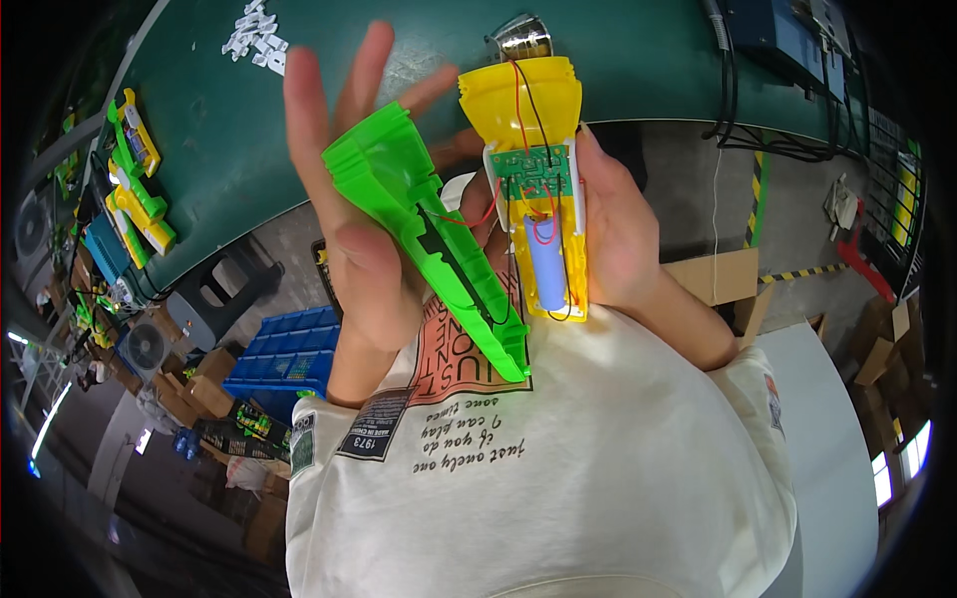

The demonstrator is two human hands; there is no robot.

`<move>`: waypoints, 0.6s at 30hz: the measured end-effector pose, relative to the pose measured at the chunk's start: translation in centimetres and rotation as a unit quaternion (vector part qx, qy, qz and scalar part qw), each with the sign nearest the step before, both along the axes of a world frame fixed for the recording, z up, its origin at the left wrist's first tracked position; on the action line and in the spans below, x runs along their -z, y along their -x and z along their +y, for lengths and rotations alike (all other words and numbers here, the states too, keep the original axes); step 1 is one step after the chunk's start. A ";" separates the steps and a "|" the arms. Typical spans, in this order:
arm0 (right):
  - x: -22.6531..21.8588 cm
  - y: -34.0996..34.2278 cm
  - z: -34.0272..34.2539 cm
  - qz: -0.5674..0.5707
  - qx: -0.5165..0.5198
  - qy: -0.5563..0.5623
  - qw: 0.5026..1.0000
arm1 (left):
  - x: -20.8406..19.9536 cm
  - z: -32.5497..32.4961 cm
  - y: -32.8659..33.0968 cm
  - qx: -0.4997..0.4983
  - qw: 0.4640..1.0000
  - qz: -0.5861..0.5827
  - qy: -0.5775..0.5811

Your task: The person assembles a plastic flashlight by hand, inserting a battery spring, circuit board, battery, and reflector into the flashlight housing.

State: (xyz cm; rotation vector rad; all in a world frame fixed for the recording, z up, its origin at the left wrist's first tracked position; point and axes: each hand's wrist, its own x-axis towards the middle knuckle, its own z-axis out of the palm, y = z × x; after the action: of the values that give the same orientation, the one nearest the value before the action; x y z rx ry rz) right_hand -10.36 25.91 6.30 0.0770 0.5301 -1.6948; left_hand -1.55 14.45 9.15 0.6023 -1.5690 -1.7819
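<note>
My right hand is closed around the edge of a yellow flashlight half-shell, open side facing me. In that half lie a green circuit board and a blue cylindrical battery, joined by red and black wires. A silvery reflector sits beyond its wide end, with wires leading toward it. My left hand holds a green half-shell, tilted beside the yellow one, several fingers spread outward and the thumb near its edge. A dark strip runs inside the green half, and a red wire spans the two halves.
Small white parts are piled on the green table. Several yellow-and-green flashlights lie at its left edge. A blue box-shaped device with black cables stands far right. Blue crates and a cardboard box are beside me.
</note>
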 end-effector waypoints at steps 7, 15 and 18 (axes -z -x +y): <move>0.4 0.0 0.9 0.033 0.041 -0.012 0.999 | -1.9 2.2 -2.8 0.085 0.967 -0.096 -0.221; -0.2 0.3 1.0 0.121 0.040 -0.060 0.990 | -0.7 1.4 -4.7 0.217 0.912 -0.030 -0.347; 0.1 0.3 1.2 0.130 0.058 -0.047 0.989 | -0.2 0.8 -5.1 0.231 0.908 -0.056 -0.345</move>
State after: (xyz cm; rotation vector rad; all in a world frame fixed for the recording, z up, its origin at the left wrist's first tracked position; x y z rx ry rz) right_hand -10.68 27.14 6.22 -0.0469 0.8151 -1.8050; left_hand 3.58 15.23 9.37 0.6949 -1.1785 -2.7474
